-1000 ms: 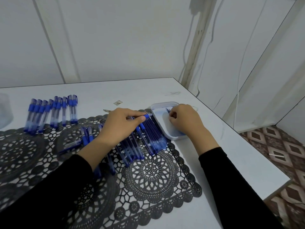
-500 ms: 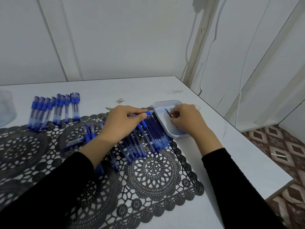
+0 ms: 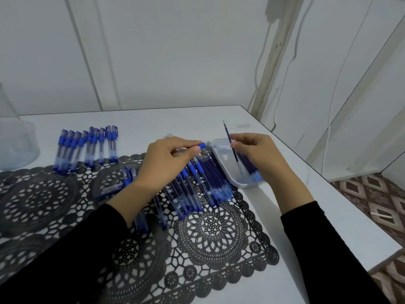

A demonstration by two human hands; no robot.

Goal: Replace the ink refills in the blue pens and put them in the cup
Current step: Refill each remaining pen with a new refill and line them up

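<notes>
Blue refill (image 3: 229,139) was pinched by fingers (image 3: 237,146) of your right hand (image 3: 260,156), tilted over the white tray (image 3: 237,184). Your left hand (image 3: 166,163) gripped one pen (image 3: 201,146) over the pile (image 3: 197,187) on the lace mat (image 3: 212,233); cup (image 3: 15,145) stood far left.

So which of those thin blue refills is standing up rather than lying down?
The refill pinched in the right hand, standing almost upright; the other refills lie flat in the tray.

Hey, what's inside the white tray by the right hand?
Blue ink refills lie in the white tray; the right hand pinches one refill, tilted up out of it. The hand covers the tray's right side, so their count is hidden.
</notes>
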